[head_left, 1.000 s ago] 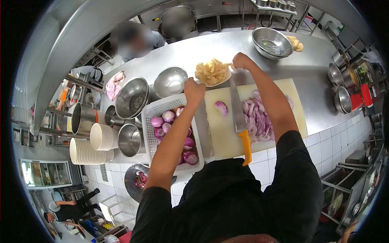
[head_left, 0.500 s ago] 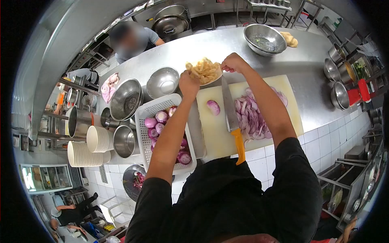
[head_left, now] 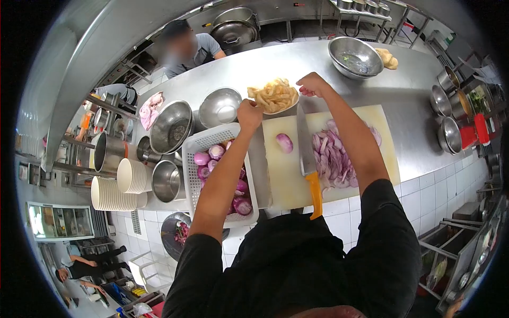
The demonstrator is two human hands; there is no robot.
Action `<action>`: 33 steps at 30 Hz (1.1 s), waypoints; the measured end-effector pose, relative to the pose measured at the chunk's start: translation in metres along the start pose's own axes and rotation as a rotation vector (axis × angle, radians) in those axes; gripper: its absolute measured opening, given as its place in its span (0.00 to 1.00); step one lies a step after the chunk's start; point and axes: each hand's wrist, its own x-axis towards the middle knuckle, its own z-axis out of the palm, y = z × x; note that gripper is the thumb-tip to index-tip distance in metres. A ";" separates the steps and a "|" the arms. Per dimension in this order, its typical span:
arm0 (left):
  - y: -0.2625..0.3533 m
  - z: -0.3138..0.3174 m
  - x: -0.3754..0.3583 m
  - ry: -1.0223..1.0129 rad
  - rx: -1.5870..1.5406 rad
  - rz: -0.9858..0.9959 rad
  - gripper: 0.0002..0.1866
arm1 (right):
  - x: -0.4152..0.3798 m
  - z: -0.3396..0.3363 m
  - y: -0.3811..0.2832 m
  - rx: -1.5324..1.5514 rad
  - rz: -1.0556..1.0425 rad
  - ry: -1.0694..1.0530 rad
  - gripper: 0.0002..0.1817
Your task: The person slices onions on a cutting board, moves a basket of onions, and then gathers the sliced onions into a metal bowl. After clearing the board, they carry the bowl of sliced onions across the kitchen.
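Note:
Pale yellow cut strips are heaped on a white plate beyond the cutting board. My left hand is closed at the plate's near left edge; its fingertips are partly hidden. Just off the plate's right side, my right hand holds nothing, its fingers bent and slightly apart. On the pale cutting board lies a knife with a yellow handle. Half a peeled red onion is left of the blade, and sliced red onion is piled to its right, partly under my right forearm.
A white perforated basket of peeled red onions stands left of the board. Metal bowls and stacked white containers are farther left. Another bowl sits at the back right. A co-worker is across the steel table.
My right hand has come off the plate's right edge and opened slightly. My left hand stays at the plate's left edge. The whole view has shifted a little.

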 end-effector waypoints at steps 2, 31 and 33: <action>0.005 -0.002 -0.005 0.011 0.010 -0.029 0.15 | 0.016 0.005 -0.002 -0.021 -0.048 0.022 0.12; -0.034 -0.247 -0.217 0.059 -0.751 -0.230 0.08 | 0.026 -0.047 -0.012 0.252 -0.364 -0.015 0.06; -0.035 -0.244 -0.210 0.013 -0.860 -0.207 0.11 | -0.011 -0.065 -0.016 0.238 -0.381 0.065 0.06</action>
